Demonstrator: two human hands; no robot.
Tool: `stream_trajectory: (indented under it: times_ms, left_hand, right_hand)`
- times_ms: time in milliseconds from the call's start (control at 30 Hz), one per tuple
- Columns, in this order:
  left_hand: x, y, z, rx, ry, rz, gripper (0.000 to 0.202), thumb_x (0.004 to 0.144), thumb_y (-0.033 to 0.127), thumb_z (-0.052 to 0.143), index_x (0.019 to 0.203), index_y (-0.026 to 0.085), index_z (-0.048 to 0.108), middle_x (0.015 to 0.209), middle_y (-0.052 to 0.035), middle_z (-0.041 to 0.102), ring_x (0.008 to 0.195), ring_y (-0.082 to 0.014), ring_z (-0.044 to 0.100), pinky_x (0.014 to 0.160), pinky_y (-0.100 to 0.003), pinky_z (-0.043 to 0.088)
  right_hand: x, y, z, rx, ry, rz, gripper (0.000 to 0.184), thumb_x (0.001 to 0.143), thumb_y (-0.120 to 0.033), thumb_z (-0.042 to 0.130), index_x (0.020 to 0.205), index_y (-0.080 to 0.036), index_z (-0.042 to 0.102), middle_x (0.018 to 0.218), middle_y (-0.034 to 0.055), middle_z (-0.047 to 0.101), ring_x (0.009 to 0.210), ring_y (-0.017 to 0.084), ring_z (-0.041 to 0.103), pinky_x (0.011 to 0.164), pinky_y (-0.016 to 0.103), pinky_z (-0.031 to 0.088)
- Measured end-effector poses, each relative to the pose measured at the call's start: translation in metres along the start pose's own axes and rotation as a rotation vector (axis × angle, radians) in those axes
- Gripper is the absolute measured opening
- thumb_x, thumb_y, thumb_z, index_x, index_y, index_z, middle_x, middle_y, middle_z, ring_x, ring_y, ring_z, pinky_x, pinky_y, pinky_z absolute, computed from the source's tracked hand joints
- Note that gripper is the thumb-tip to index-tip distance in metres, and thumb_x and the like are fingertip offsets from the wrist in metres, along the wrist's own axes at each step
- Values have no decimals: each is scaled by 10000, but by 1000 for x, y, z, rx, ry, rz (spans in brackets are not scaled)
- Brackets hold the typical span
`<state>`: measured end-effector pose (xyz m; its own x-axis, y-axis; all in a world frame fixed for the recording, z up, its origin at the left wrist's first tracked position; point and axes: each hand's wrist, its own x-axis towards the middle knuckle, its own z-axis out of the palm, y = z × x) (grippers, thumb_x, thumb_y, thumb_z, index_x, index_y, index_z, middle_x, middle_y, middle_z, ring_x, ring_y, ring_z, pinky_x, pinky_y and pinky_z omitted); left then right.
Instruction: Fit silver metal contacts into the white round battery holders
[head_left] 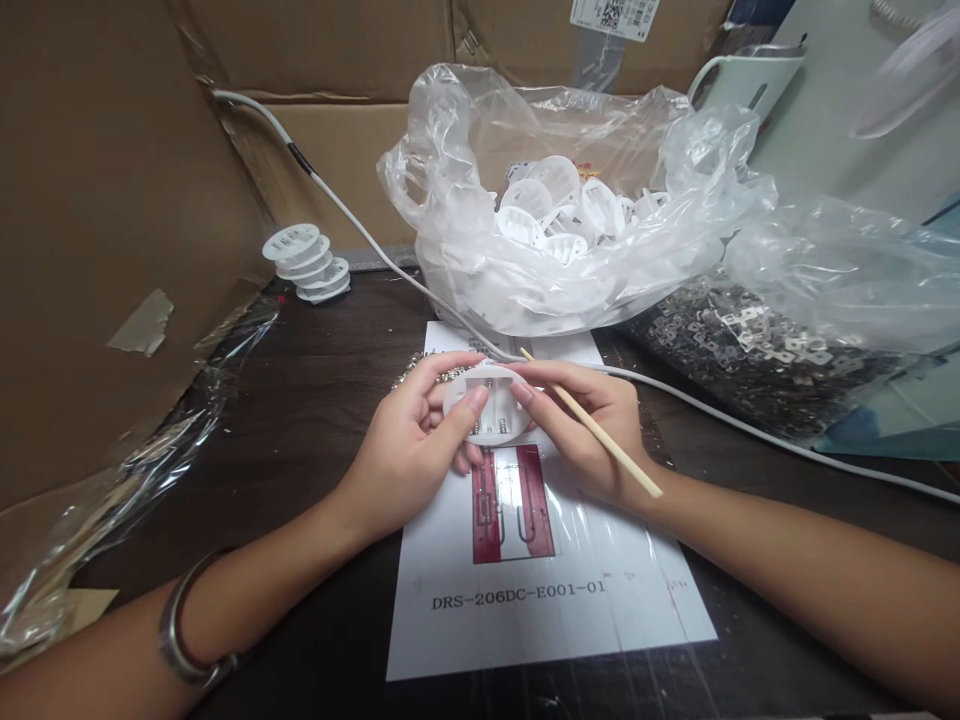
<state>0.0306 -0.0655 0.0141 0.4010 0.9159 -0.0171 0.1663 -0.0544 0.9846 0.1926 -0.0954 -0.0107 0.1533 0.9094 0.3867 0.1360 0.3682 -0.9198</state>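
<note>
Over the printed sheet (450, 630), my left hand (409, 440) grips a round white plastic battery holder (495, 425), its thumb lying across the open compartments. Small metal springs show inside the part. My right hand (592, 420) steadies the holder's right side with thumb and fingertips. That same hand also keeps a thin wooden stick (600, 430) tucked across it, slanting down toward the wrist. Behind my left fingers lies a pile of small metal springs (420, 370), partly hidden by the hand.
A clear plastic bag (487, 290) of similar white parts stands at the back. Several white discs (292, 243) are stacked at left. On the right, a bag holds metal contact tabs (750, 335). A grey cable (360, 225) crosses the table behind my hands. Cardboard (97, 200) walls the left.
</note>
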Motion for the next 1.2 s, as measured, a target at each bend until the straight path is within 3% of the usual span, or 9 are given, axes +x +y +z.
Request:
stream_trajectory:
  times_ms: [167,333,433,500,600,733,933,1100,1200]
  left_hand:
    - [2,-2,-2,-34,12,-35,339,834,367,635,1102,184,534,554,27,615,421,-127,583,438,-217,498]
    - [4,-6,-3,130,166,62,432,761,344,715,1121,204,522,895,-10,609,494,-60,538,446,-180,444]
    - [2,-6,-3,157,255,149,419,766,314,715,1117,191,522,680,49,524,482,-57,454,447,-167,389]
    - [-1,-5,-2,90,157,111,455,798,313,684,1189,191,486,565,65,523,464,-77,460,443,-176,386]
    - [-5,-2,-1,-23,-36,22,537,824,331,655,1290,197,426,663,9,673,443,-89,516,462,-207,450]
    - [-5,0,-1,-87,-134,54,425,852,342,622,1223,174,499,613,14,665,463,-114,593,505,-222,513]
    - [-4,-3,-4,-35,-126,139,302,903,287,560,1186,182,545,538,40,623,514,-109,631,568,-197,534]
    - [-5,-6,-7,9,-71,218,208,855,197,615,1063,208,606,767,17,663,540,-80,642,538,-172,530]
    - [-5,-7,-8,70,-44,276,175,832,167,634,1003,206,631,890,2,659,536,-72,645,516,-178,531]
  right_hand:
    - [2,2,1,36,-11,46,111,786,-211,673,881,-179,721,790,15,726,616,121,662,505,214,533]
    - [2,1,1,-11,100,-25,159,790,-147,664,915,-213,738,878,1,735,697,130,688,649,263,594]
    - [2,0,1,-36,155,-69,184,788,-109,658,899,-229,742,919,-10,734,790,143,702,753,290,604]
    - [1,0,1,-36,158,-87,197,790,-99,654,893,-241,744,953,-10,728,850,157,703,812,318,599]
    - [0,3,0,-42,101,-188,230,792,-81,646,921,-246,741,991,2,720,928,180,694,870,351,583]
    - [-3,6,-2,-80,-32,-400,283,790,-31,619,956,-232,730,1038,25,708,961,187,686,878,343,578]
    - [-1,7,-7,-93,-72,-432,410,788,-24,583,1143,-217,656,1138,47,674,1015,197,662,889,340,564]
    - [7,19,-19,-36,-158,-306,505,929,-154,411,1419,-273,392,1416,24,457,1238,220,510,1064,457,424]
    - [10,22,-22,-20,-139,-268,428,960,-214,402,1383,-268,442,1383,29,496,1193,223,548,1042,470,440]
